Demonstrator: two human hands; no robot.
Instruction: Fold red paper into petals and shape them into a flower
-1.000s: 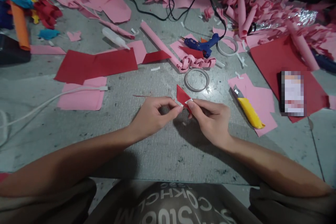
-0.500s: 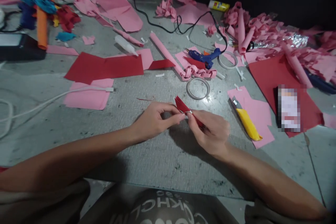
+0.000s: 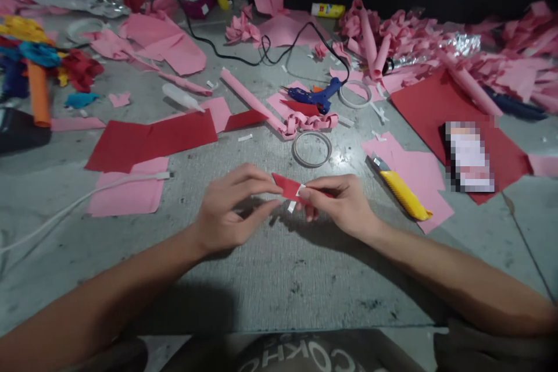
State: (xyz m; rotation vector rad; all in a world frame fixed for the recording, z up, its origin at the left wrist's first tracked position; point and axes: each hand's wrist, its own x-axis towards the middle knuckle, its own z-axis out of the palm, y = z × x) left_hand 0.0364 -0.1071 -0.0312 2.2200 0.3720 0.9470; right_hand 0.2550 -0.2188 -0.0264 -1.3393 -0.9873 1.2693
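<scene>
Between thumb and fingers, my right hand (image 3: 342,203) pinches a small folded piece of red paper (image 3: 288,187). A short white strip, which looks like double-sided tape (image 3: 292,206), hangs from the paper's lower edge, and another bit of white shows by my right thumb. My left hand (image 3: 238,206) is at the paper's left end, thumb and index finger apart. Its index fingertip is very close to the paper; whether they touch I cannot tell. Just beyond both hands lies a roll of tape (image 3: 312,149).
Right of my hands, a yellow cutter (image 3: 403,195) rests on pink paper (image 3: 429,171); a phone (image 3: 471,157) lies on a red sheet (image 3: 418,99). Further back are a blue glue gun (image 3: 318,95), its black cord and a pink paper chain (image 3: 311,122). Left are red paper (image 3: 152,142) and a white cable (image 3: 126,181).
My left hand has parted its thumb and index finger and drawn back leftward. The red paper has turned flatter, with a white strip now dangling. The head view has shifted to the right.
</scene>
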